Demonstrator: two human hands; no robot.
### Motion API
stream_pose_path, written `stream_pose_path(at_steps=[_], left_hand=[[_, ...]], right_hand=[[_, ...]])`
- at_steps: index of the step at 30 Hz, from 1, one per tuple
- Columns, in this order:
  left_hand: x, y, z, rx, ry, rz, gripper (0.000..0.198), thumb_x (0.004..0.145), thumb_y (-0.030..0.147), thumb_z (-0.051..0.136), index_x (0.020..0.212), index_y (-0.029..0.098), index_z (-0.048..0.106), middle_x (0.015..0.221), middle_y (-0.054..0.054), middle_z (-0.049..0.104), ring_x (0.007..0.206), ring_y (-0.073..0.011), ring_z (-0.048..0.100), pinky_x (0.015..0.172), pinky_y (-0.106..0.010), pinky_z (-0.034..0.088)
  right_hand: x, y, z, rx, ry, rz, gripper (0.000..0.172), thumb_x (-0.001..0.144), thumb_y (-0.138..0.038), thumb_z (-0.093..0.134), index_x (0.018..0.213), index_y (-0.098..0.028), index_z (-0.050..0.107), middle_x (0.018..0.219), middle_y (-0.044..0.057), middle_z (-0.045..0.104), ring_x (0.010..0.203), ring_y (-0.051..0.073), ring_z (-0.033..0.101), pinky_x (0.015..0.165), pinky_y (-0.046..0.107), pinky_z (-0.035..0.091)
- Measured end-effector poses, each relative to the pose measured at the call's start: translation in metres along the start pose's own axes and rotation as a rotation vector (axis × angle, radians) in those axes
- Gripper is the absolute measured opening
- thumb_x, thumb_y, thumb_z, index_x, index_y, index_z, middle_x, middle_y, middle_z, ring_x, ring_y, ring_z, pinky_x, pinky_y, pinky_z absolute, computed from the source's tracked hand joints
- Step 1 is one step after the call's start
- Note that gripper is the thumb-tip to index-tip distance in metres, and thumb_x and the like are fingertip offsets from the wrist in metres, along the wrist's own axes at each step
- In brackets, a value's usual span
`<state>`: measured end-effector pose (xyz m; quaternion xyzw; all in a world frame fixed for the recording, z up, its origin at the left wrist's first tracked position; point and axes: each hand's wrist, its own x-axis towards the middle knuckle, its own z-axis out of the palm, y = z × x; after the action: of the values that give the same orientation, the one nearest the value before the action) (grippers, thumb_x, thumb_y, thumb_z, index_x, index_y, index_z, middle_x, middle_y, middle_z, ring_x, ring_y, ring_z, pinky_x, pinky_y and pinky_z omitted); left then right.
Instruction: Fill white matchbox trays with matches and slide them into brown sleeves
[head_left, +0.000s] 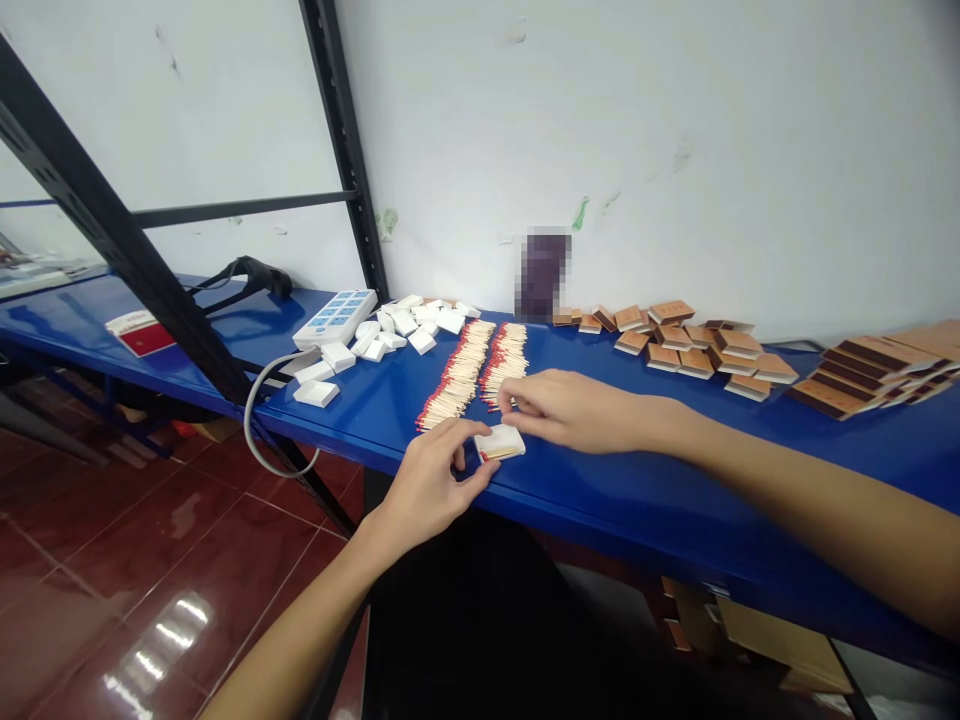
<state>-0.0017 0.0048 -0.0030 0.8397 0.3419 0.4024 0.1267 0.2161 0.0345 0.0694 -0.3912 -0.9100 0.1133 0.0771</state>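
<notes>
Head view: white tray (pixel 501 441) with matches inside, on blue shelf (pixel 615 470); left hand (pixel 431 478) pinching its edge, right hand (pixel 566 408) fingertips pressed together above.

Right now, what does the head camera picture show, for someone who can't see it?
Two hands meet over a small white tray of matches on a blue shelf: the left hand holds it, the right hand touches its top. Behind lie match rows, white trays and brown sleeves.
</notes>
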Motion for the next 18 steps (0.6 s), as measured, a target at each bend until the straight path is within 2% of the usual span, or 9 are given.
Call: stream_pose_path(at_steps=[3,7,12,18], left_hand=[[0.0,0.0,0.0,-0.013,-0.017,0.004,0.018,0.087,0.021,0.068,0.104,0.018,0.064,0.086,0.0,0.065,0.061,-0.0091,0.05,0.063,-0.023,0.045],[-0.002,-0.001,0.0,-0.021,-0.04,0.01,0.008,0.09,0.024,0.066,0.096,0.02,0.068,0.11,-0.002,0.067,0.061,-0.0069,0.052,0.067,-0.022,0.049],[-0.004,0.0,0.0,0.036,-0.074,0.026,0.014,0.093,0.027,0.062,0.102,0.023,0.072,0.114,-0.004,0.067,0.078,-0.0122,0.063,0.074,-0.025,0.052],[-0.004,-0.002,0.002,0.024,-0.058,0.05,0.017,0.093,0.025,0.062,0.109,0.022,0.068,0.113,-0.004,0.067,0.083,-0.0133,0.064,0.078,-0.026,0.052]], right_hand=[[0.005,0.014,0.003,-0.075,0.084,0.045,0.018,0.098,-0.034,0.045,0.092,-0.02,0.055,0.084,0.004,0.064,0.072,0.017,0.053,0.062,0.028,0.03],[0.01,0.029,0.012,-0.142,0.074,0.108,0.015,0.097,-0.03,0.046,0.093,-0.02,0.057,0.087,0.005,0.066,0.076,0.018,0.056,0.061,0.028,0.029],[0.01,0.036,0.018,-0.118,0.07,0.118,0.013,0.097,-0.027,0.046,0.094,-0.021,0.057,0.09,0.005,0.067,0.078,0.018,0.057,0.061,0.027,0.03],[0.011,0.037,0.016,-0.082,0.065,0.129,0.015,0.097,-0.03,0.047,0.092,-0.021,0.057,0.088,0.004,0.067,0.075,0.017,0.055,0.061,0.028,0.03]])
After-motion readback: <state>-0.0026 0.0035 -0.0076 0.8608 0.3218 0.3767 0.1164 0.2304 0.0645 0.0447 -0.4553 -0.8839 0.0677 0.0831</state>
